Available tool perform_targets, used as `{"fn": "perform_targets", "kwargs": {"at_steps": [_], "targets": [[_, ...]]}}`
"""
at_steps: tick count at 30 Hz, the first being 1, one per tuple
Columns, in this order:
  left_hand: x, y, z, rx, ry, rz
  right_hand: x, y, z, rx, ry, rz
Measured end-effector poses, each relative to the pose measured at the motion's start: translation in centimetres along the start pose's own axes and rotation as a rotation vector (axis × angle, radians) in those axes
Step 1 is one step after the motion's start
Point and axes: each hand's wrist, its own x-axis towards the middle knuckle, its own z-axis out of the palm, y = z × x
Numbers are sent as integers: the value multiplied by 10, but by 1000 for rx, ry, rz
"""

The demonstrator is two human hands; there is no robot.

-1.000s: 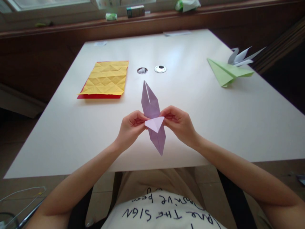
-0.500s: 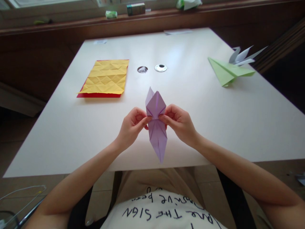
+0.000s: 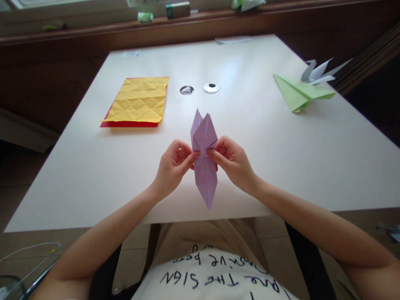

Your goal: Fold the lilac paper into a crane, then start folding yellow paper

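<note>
The purple paper (image 3: pixel 204 160), a long folded diamond, is held above the near edge of the table (image 3: pixel 93 175), one point toward the body, the split tips pointing away. The left hand (image 3: pixel 173 166) and right hand (image 3: pixel 233 160) pinch its waist from either side, fingertips closed on the paper, thumbs probably behind it. To shape it cleanly, both pinches should stay level on the centre crease, pressing evenly. Far left lies the yellow sheet (image 3: pixel 139 100) on a red one (image 3: pixel 125 124); far right sit a green model (image 3: pixel 296 93) and a white model (image 3: pixel 318 73).
</note>
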Motion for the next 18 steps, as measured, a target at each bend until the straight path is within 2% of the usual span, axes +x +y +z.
{"fn": "perform_targets", "kwargs": {"at_steps": [8, 13, 16, 18], "targets": [[0, -3, -1, -24, -71, -24, 2, -2, -4, 12, -26, 61], [1, -2, -1, -61, -14, -159, -1, -3, -2, -17, -26, 22], [2, -1, -2, -39, -43, -252, -4, -4, 0, -61, -34, 27], [3, 0, -3, -13, -56, -262, -5, -5, -1, -128, -35, 18]]}}
